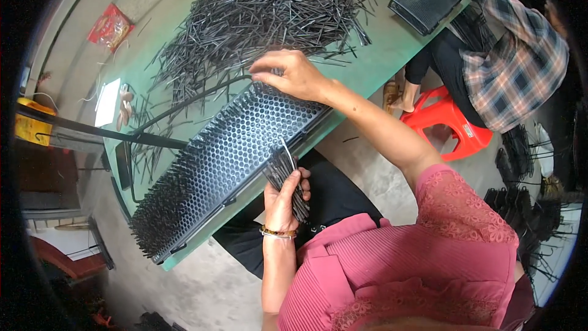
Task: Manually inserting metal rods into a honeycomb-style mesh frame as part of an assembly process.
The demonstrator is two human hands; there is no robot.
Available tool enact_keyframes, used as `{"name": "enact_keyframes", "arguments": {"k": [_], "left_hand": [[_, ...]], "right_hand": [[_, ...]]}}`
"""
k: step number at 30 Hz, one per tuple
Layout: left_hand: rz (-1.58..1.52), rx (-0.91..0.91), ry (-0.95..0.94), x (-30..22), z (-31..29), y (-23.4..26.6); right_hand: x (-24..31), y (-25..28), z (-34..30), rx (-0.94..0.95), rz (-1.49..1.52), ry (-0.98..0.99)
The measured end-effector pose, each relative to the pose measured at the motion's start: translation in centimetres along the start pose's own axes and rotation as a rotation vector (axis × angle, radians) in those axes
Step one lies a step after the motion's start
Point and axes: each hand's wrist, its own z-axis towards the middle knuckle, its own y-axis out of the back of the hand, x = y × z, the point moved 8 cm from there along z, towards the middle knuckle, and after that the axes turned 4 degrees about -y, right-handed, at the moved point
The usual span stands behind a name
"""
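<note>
The left hand point(283, 199) gripped a bundle of thin black plastic sticks point(283, 175), fingers point(301, 179) closed around it, at six o'clock of the black perforated plastic tray point(236, 144). The tray, honeycombed with round holes, lay slanted on the green worktop point(380, 55). The right hand point(288, 73) touched the tray's twelve-o'clock edge, fingers pressed together. One loose heap of sticks point(263, 12) spread beyond. One red glossy packet point(110, 26) lay at ten o'clock.

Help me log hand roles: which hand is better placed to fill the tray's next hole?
Likely the right hand: it pinches at the perforated tray, while the left hand grips the stick bundle.
</note>
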Motion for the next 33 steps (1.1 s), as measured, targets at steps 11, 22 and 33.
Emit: {"name": "enact_keyframes", "arguments": {"k": [11,22,33], "left_hand": [[-0.005,0.034,-0.012,-0.2,0.0,-0.3],[-0.034,0.072,-0.024,-0.5,0.2,-0.3],[-0.042,0.066,-0.016,-0.3,0.0,0.6]], "right_hand": [[0.2,0.5,-0.7,-0.081,-0.142,0.054],[0.6,-0.6,-1.1,0.062,-0.421,-0.005],[0.1,-0.3,-1.3,0.125,-0.543,-0.229]]}}
